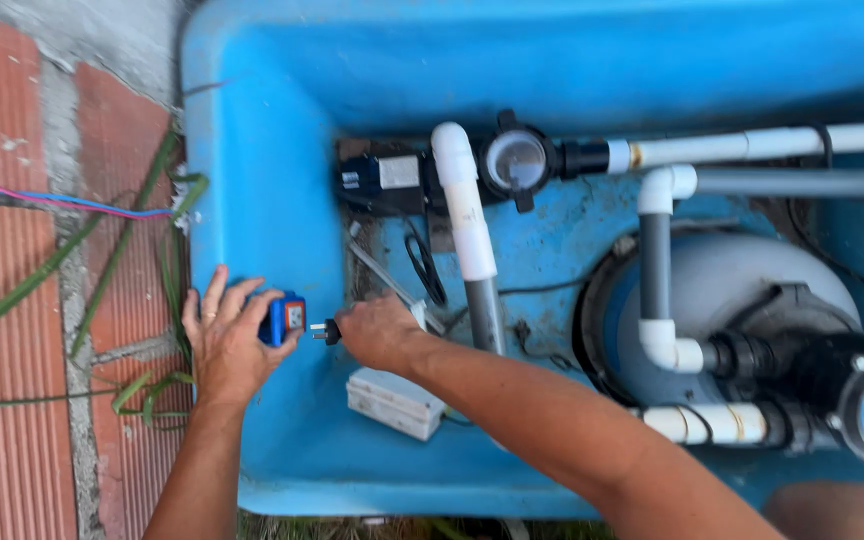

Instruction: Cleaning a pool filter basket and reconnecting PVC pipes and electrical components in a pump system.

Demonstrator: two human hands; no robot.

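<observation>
Head view: two bare hands met at the left edge of a blue plastic housing (272,180).

The left hand (224,340) lay at the lower left of the frame, its grip closed around a small blue and orange socket device (284,318) on the housing rim. The right hand (380,332) pinched a black plug (327,331), its pins just beside the device, not yet touching. A white box (392,402) lay below the right wrist; white pipes (464,215) and a grey filter tank (742,280) stood to the right.

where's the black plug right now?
Head view, lower left of centre: the black plug is pinched in the right hand, just right of the small blue device in the left hand.
</observation>
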